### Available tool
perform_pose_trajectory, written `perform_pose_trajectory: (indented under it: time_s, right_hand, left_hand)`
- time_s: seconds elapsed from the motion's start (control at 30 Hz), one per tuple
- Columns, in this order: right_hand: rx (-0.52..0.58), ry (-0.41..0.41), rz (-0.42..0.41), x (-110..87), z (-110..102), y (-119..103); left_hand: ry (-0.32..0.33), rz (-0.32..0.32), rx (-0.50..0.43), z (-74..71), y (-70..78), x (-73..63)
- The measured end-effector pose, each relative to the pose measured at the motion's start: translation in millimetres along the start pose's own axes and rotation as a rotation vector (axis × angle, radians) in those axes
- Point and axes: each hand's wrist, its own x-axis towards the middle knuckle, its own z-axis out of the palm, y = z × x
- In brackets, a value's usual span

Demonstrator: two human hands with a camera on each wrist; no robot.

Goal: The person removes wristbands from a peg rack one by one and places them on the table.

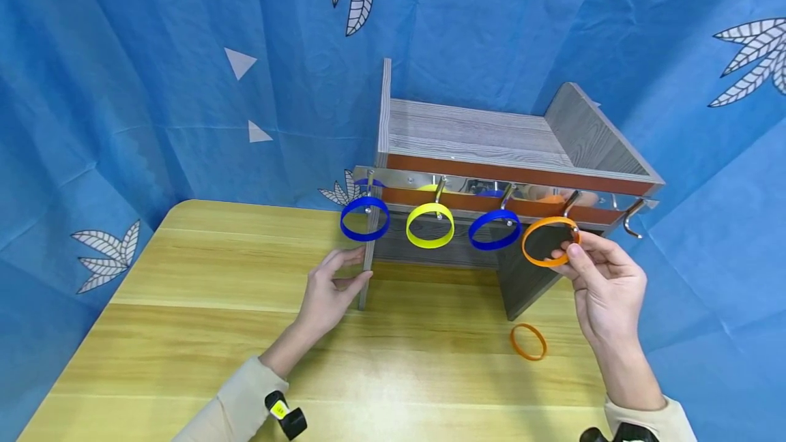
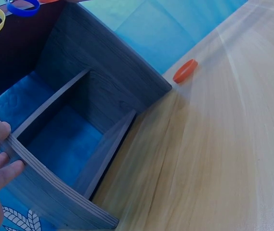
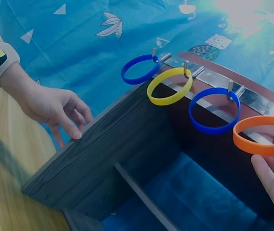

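Observation:
My left hand [image 1: 328, 292] grips the front edge of the left side panel [image 1: 367, 278] of a grey wood-grain shelf [image 1: 473, 131], thumb and fingers on either side. Between thumb and fingers, my right hand [image 1: 608, 285] pinches an orange silicone wristband [image 3: 254, 147] at the fourth hook [image 1: 571, 202] of the metal rail. The hook's tip shows inside the band, beside the thumb. To its left hang a blue wristband [image 1: 362, 237], a yellow wristband [image 1: 430, 245] and another blue wristband [image 1: 494, 246], one per hook.
A bare hook [image 1: 631, 220] sticks out at the rail's right end. Another orange wristband [image 2: 185, 71] lies on the wooden table [image 1: 245, 271], near the foot of the shelf's right panel [image 1: 522, 292]. Behind everything hangs a blue patterned cloth [image 1: 184, 74].

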Motion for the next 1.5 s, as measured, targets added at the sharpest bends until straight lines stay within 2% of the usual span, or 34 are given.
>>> perform_pose_trajectory:
  time_s: [0.4, 0.67, 1.03, 1.33, 1.5]
  right_hand:
    - [0.019, -0.030, -0.033, 3.1, 2.4, -4.4]
    - [0.050, -0.017, -0.029, 6.5, 6.6, -11.8]
    - [0.009, -0.072, 0.002, 2.3, 8.5, -24.4]
    - [-0.031, -0.159, 0.044, -10.3, 1.1, -29.0]
    - [-0.089, -0.168, 0.073, -21.4, -2.8, -26.8]
  left_hand:
    - [-0.001, 0.008, 0.006, 0.1, -0.9, -0.2]
    - [0.001, 0.005, 0.013, -0.3, -1.0, -0.3]
    - [-0.002, 0.006, -0.002, -1.1, 0.6, 0.5]
    - [0.001, 0.013, -0.003, -1.5, -0.3, 0.2]
    - [0.000, 0.010, -0.004, -1.1, 0.0, 0.0]
